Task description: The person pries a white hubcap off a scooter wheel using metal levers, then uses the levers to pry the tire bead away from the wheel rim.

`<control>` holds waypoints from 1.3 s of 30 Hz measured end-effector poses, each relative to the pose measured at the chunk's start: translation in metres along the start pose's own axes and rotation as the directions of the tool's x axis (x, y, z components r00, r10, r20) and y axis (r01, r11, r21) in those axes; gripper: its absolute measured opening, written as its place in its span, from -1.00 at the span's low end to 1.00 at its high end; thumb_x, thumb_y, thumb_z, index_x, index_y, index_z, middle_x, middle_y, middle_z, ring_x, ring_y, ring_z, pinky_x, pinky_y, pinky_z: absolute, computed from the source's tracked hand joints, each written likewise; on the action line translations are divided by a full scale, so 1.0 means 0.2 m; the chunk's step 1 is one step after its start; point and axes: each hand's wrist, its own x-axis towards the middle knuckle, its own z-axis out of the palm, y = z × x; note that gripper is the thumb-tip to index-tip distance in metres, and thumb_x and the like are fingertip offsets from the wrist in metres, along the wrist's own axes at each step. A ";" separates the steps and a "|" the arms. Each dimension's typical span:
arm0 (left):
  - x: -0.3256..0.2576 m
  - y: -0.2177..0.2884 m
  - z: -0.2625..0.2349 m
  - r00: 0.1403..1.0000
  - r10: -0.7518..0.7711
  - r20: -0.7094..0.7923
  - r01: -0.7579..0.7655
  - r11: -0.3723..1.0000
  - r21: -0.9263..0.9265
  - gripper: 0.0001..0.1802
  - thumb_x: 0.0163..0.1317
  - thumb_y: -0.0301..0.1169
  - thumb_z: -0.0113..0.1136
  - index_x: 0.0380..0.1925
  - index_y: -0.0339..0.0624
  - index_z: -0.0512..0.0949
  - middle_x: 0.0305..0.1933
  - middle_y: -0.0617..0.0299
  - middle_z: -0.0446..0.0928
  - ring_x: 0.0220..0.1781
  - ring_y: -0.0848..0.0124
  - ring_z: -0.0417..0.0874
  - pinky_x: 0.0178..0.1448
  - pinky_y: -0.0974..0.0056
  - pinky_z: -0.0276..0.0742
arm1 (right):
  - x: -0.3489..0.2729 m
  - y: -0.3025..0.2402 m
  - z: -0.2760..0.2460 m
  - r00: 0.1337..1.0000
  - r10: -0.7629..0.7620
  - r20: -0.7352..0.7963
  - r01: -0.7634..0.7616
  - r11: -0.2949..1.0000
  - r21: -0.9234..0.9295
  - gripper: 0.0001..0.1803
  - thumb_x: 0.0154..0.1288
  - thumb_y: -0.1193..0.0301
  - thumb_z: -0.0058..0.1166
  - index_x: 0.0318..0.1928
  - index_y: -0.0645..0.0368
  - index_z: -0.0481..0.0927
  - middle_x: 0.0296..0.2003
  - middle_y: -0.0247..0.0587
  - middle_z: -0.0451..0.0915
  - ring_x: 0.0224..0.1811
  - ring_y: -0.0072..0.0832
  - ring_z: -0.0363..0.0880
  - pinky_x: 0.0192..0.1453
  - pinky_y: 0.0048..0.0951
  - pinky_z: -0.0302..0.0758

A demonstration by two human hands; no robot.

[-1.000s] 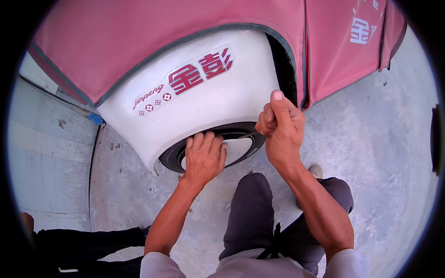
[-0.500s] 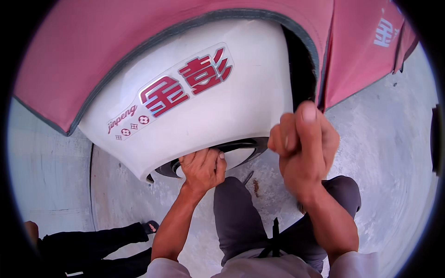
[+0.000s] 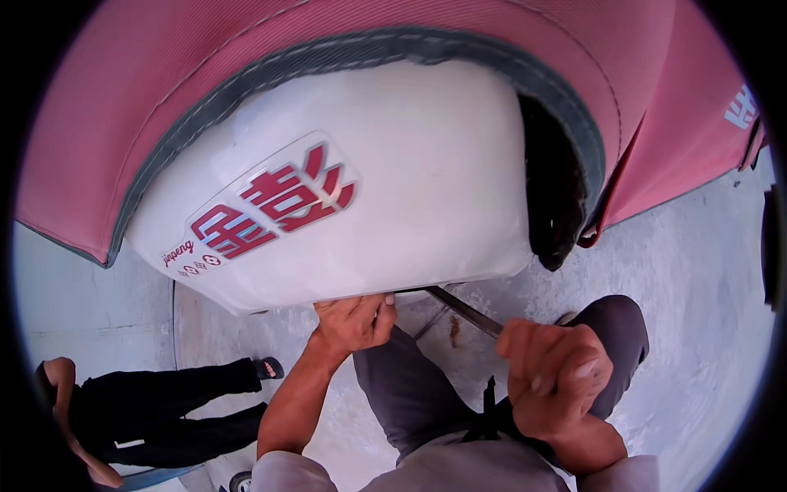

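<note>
My left hand is curled, its fingertips hidden beneath the lower edge of a white painted body panel. What those fingers grip is out of sight. A dark, slim metal bar slants up from my right hand to that edge, its far tip going out of view under the panel. My right fist is wrapped round the near end of the bar. A pink cloth cover with a grey hem drapes over the panel, which carries a red and silver sticker.
A person in dark trousers and sandals stands at the lower left. My knees are spread below the panel on a pale concrete floor. Part of a small wheel shows at the bottom left.
My right hand has come down and the bar now shows plainly under the panel's edge. The panel looks closer and hides the black tyre and wheel seen before. My left hand stays under the edge.
</note>
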 end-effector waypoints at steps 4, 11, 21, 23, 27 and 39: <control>-0.01 0.02 0.03 1.000 -0.009 0.020 0.010 1.000 -0.021 -0.83 -0.07 -0.48 0.30 -0.41 -0.11 0.76 -0.32 0.28 0.71 -0.24 0.34 0.71 0.06 0.26 0.51 | 0.02 0.04 -0.09 1.000 -0.013 0.017 0.011 0.998 0.061 -0.57 0.64 0.37 -0.20 -0.50 0.20 0.29 -0.70 -0.32 0.30 -0.66 -0.55 0.15 -0.50 -0.31 0.29; 0.01 0.03 0.00 0.998 -0.055 0.024 0.056 0.998 -0.040 -0.77 -0.12 -0.50 0.24 -0.40 -0.12 0.76 -0.37 0.28 0.70 -0.35 0.29 0.71 -0.09 0.26 0.57 | 0.13 0.14 -0.23 0.979 0.202 0.036 -0.203 0.977 0.059 -0.55 0.66 0.33 -0.15 -0.48 0.23 0.37 -0.68 -0.34 0.34 -0.62 -0.54 0.27 -0.47 -0.38 0.34; -0.03 0.03 -0.02 0.988 -0.132 0.078 0.136 0.990 -0.039 -0.75 0.02 -0.46 0.17 -0.31 -0.21 0.76 -0.37 0.12 0.69 -0.39 0.11 0.69 -0.14 0.17 0.57 | 0.16 0.19 -0.21 0.976 0.218 -0.003 -0.216 0.970 0.108 -0.51 0.70 0.09 -0.19 -0.39 0.14 0.31 -0.67 -0.41 0.20 -0.65 -0.60 0.04 -0.44 -0.35 0.18; 0.01 0.05 -0.02 0.992 -0.113 0.059 0.114 0.993 -0.018 -0.74 0.02 -0.46 0.17 -0.29 -0.20 0.76 -0.35 0.12 0.70 -0.36 0.10 0.70 -0.10 0.16 0.59 | 0.18 0.18 -0.24 0.973 0.231 -0.015 -0.228 0.966 0.119 -0.51 0.70 0.08 -0.20 -0.38 0.15 0.31 -0.66 -0.41 0.19 -0.66 -0.60 0.03 -0.46 -0.36 0.18; -0.07 0.04 -0.01 0.989 -0.128 0.081 0.125 0.991 0.043 -0.73 0.04 -0.43 0.17 -0.28 -0.18 0.77 -0.29 0.10 0.72 -0.28 0.07 0.73 -0.01 0.13 0.61 | 0.18 0.23 -0.27 0.988 0.153 -0.029 -0.149 0.980 0.130 -0.57 0.72 0.29 -0.22 -0.36 0.30 0.38 -0.64 -0.33 0.40 -0.64 -0.64 0.21 -0.53 -0.47 0.26; -0.03 0.04 0.00 0.994 -0.107 0.013 0.106 0.992 0.067 -0.70 -0.11 -0.46 0.21 -0.32 -0.15 0.77 -0.35 0.18 0.72 -0.39 0.19 0.72 -0.16 0.19 0.64 | 0.27 0.21 -0.18 0.965 0.010 -0.264 -0.110 0.924 -0.367 -0.69 0.67 0.27 -0.09 -0.01 0.33 0.49 -0.50 -0.30 0.45 -0.49 -0.66 0.35 -0.43 -0.57 0.33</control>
